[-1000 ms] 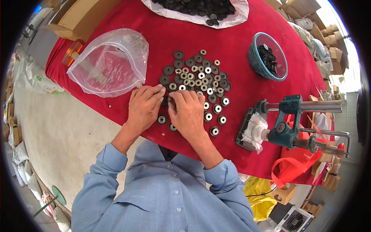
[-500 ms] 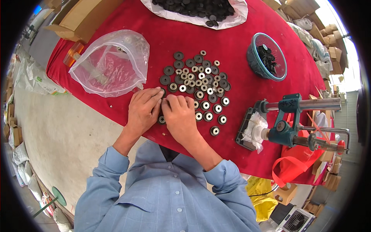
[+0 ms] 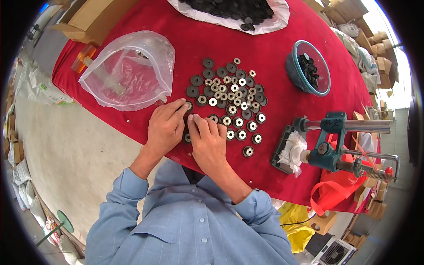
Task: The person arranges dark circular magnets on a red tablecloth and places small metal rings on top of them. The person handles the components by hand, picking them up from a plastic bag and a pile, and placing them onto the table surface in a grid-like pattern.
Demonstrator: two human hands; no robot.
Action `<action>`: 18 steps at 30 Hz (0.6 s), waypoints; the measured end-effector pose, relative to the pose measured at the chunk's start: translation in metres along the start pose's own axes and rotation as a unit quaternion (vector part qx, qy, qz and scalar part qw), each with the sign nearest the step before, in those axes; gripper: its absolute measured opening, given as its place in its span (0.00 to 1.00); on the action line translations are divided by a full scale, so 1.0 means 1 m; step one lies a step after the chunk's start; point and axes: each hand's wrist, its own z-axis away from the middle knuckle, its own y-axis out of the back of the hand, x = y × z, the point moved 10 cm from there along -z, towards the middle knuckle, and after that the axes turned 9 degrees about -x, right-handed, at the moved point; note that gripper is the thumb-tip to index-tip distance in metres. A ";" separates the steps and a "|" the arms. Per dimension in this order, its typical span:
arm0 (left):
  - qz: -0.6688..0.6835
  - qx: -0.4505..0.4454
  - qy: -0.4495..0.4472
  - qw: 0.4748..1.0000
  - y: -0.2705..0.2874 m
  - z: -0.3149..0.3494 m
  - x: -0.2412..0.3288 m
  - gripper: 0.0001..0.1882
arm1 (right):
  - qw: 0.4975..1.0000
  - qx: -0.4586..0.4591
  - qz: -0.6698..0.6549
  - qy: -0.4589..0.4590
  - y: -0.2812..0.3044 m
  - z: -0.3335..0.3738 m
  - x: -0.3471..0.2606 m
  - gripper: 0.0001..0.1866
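Fingers of left hand (image 3: pixel 164 128) and right hand (image 3: pixel 208 142) pinched narrow together over a small black disc (image 3: pixel 187 138) at the red table's (image 3: pixel 282 44) near edge; grip itself hidden. Disc lies flat, no long axis. Discs with metal centres (image 3: pixel 240 130) lie right; plain black discs (image 3: pixel 207 73) remain far.

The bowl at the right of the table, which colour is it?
The bowl is teal blue, holding black parts; the head view shows it.

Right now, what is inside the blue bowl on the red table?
The blue bowl holds a small heap of dark round pieces, piled toward one side. What lies beneath that heap cannot be seen, because the upper pieces cover it.
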 end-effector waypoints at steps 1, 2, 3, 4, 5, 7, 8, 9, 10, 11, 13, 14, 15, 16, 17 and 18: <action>-0.005 -0.006 -0.004 1.000 -0.001 0.000 0.001 0.20 | 1.000 0.000 0.010 -0.009 0.000 0.002 0.000 0.27; -0.009 -0.012 -0.007 1.000 -0.003 -0.001 0.002 0.21 | 1.000 0.001 0.013 -0.009 -0.001 0.001 -0.001 0.27; -0.014 -0.018 -0.011 1.000 -0.004 -0.001 0.003 0.22 | 1.000 0.002 0.015 -0.010 -0.002 0.001 -0.001 0.27; -0.021 -0.013 -0.013 1.000 -0.004 0.000 0.003 0.22 | 1.000 0.004 0.020 -0.012 -0.003 0.001 -0.002 0.27; -0.028 -0.009 -0.015 0.999 -0.004 0.001 0.002 0.22 | 1.000 0.005 0.024 -0.013 -0.003 0.002 -0.002 0.27; -0.026 -0.007 -0.015 1.000 -0.003 0.002 0.002 0.23 | 0.999 0.007 0.030 -0.015 -0.003 0.002 -0.002 0.26; -0.017 -0.011 -0.013 1.000 -0.003 0.001 0.002 0.23 | 1.000 0.008 0.018 -0.015 -0.003 0.002 -0.001 0.26; -0.008 -0.014 -0.011 1.000 -0.003 0.001 0.001 0.24 | 1.000 0.008 0.006 -0.015 -0.002 0.003 0.002 0.25; 0.008 -0.009 0.000 1.000 -0.002 0.002 -0.002 0.23 | 1.000 0.007 -0.007 -0.015 -0.001 0.003 0.004 0.25; 0.024 -0.004 0.011 1.000 -0.001 0.003 -0.007 0.23 | 1.000 0.006 -0.004 -0.017 0.000 0.003 0.006 0.25; 0.047 0.011 0.027 0.998 0.002 0.007 -0.014 0.22 | 1.000 0.002 0.001 -0.023 0.001 0.003 0.013 0.24; 0.053 0.021 0.033 0.998 0.005 0.010 -0.017 0.22 | 1.000 0.005 0.006 -0.018 0.002 0.004 0.013 0.24; 0.060 0.030 0.040 0.997 0.007 0.013 -0.018 0.22 | 1.000 0.008 0.011 -0.014 0.004 0.004 0.013 0.24; 0.064 0.036 0.045 0.996 0.009 0.016 -0.018 0.21 | 1.000 0.010 0.016 -0.009 0.005 0.003 0.012 0.24; 0.068 0.042 0.050 0.996 0.013 0.019 -0.016 0.21 | 1.000 0.001 0.016 -0.008 0.005 0.002 0.012 0.24; 0.072 0.047 0.055 0.995 0.015 0.021 -0.015 0.20 | 1.000 -0.009 0.016 -0.006 0.006 0.001 0.011 0.23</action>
